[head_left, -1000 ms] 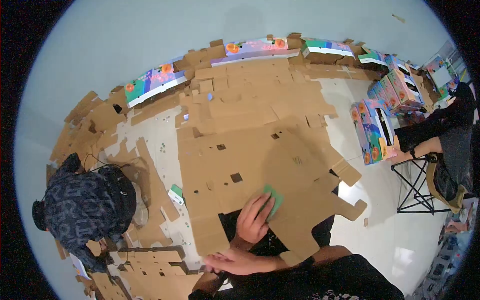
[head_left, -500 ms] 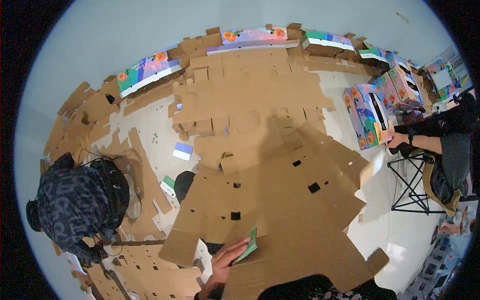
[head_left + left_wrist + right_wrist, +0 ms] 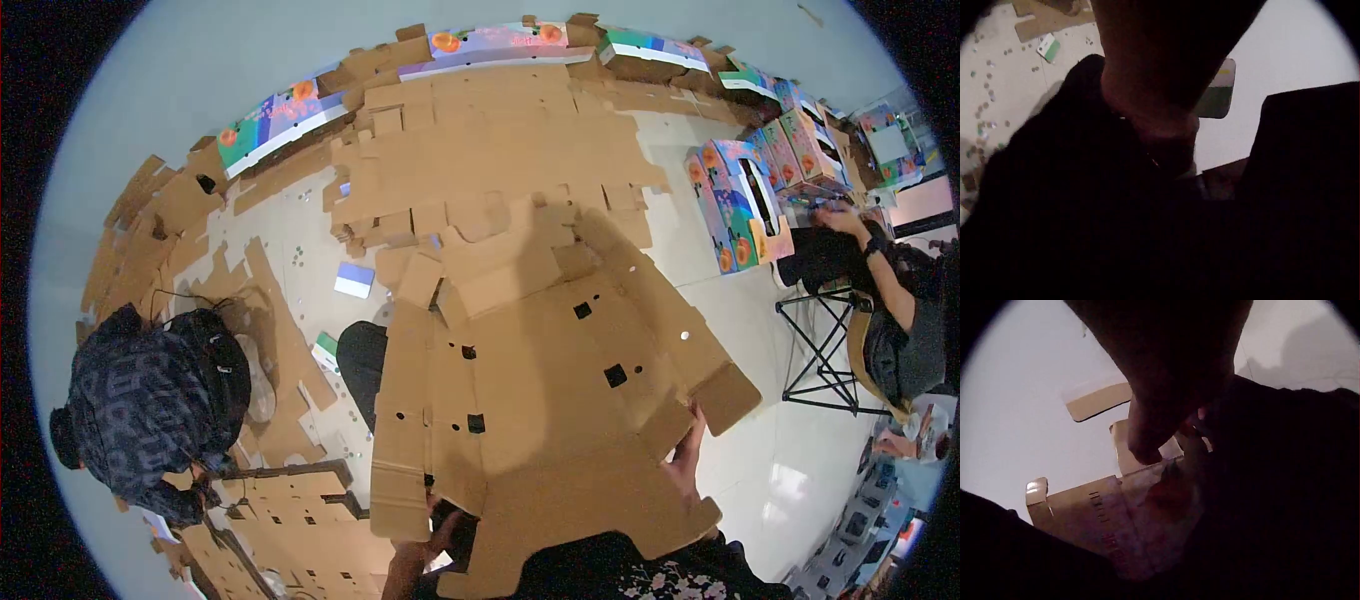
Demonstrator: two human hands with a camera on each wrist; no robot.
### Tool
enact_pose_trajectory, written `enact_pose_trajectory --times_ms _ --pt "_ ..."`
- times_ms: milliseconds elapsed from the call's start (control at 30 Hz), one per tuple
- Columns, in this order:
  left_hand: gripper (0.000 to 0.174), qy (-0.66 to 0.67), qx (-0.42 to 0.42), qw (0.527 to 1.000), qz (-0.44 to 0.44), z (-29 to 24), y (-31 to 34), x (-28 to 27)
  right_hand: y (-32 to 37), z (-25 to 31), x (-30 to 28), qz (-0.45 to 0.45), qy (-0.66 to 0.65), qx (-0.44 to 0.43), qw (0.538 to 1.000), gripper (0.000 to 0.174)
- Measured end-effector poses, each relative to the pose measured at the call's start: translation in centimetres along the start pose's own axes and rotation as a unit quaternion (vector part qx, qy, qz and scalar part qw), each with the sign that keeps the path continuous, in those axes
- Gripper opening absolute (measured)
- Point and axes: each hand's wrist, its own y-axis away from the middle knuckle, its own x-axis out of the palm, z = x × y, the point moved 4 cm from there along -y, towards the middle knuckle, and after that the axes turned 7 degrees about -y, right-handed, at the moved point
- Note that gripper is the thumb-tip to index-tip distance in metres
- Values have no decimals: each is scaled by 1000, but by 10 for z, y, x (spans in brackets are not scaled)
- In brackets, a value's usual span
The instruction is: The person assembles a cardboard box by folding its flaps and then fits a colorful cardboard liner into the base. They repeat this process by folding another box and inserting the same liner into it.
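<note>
A large creased cardboard box blank (image 3: 540, 370) lies across my lap, brown inside up, with punched holes and side flaps. At its right edge my right hand (image 3: 684, 462) grips the cardboard by a flap. The right wrist view shows that hand (image 3: 1160, 419) from behind, fingers bent at the edge of the printed side (image 3: 1160, 500). My left hand (image 3: 440, 535) is at the lower left corner, beside the left flap (image 3: 402, 440). Its fingers are mostly hidden by cardboard, so whether it grips I cannot tell. The left wrist view is largely dark around the wrist (image 3: 1154, 106).
Flattened cardboard (image 3: 500, 150) covers the floor ahead. Printed fruit boxes (image 3: 745, 205) stand at the right, near a person on a folding stool (image 3: 830, 350). Another person in a dark patterned jacket (image 3: 155, 400) bends over cardboard at the left. A blue-white piece (image 3: 354, 280) lies on the floor.
The blank has turned and its side flaps now stand up more. My left hand has left the green piece and moved to the lower left corner; my right hand has moved to the right edge.
</note>
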Motion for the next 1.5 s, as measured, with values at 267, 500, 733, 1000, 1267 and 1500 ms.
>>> enact_pose_trajectory --times_ms 267,500,733,1000,1267,1500 --pt "63 144 -144 968 -149 44 10 -2 23 -34 -1 -31 53 47 997 47" --pt "70 208 62 957 -192 -32 -70 -87 3 23 29 90 126 -106 982 47" --pt "62 96 113 966 -213 -65 -86 -103 -1 31 45 90 120 -9 989 33" --pt "77 284 40 927 -242 -43 -112 -106 6 14 53 121 108 34 986 32" --pt "73 390 -24 880 -270 -7 -101 -89 8 6 50 128 87 -29 988 40" --pt "83 223 88 946 -221 -61 -119 -84 5 5 48 137 101 -12 985 39"
